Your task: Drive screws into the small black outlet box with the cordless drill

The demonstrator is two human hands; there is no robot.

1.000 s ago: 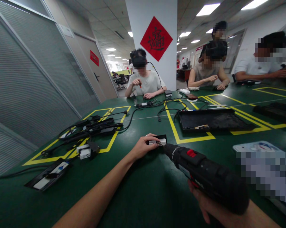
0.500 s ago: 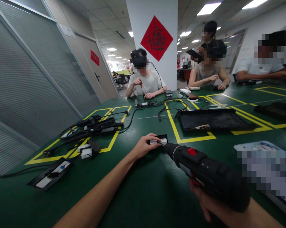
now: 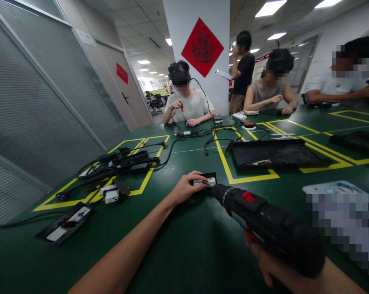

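My left hand (image 3: 186, 188) reaches forward over the green table (image 3: 184, 249) and grips a small black and white part (image 3: 206, 179), fingers curled over its near edge. My right hand (image 3: 272, 267) at the bottom right is wrapped round a black electric screwdriver (image 3: 265, 226) with a red switch. The tool's bit touches the small part right beside my left fingers.
A heap of black adapters and cables (image 3: 123, 161) lies in a yellow-taped box at the left, with a flat black part (image 3: 63, 226) nearer me. A black tray (image 3: 276, 153) sits ahead right. Several people sit across the table; one person (image 3: 241, 71) stands by the pillar.
My hands and the screwdriver have barely moved. The standing person behind the far side has walked left toward the pillar.
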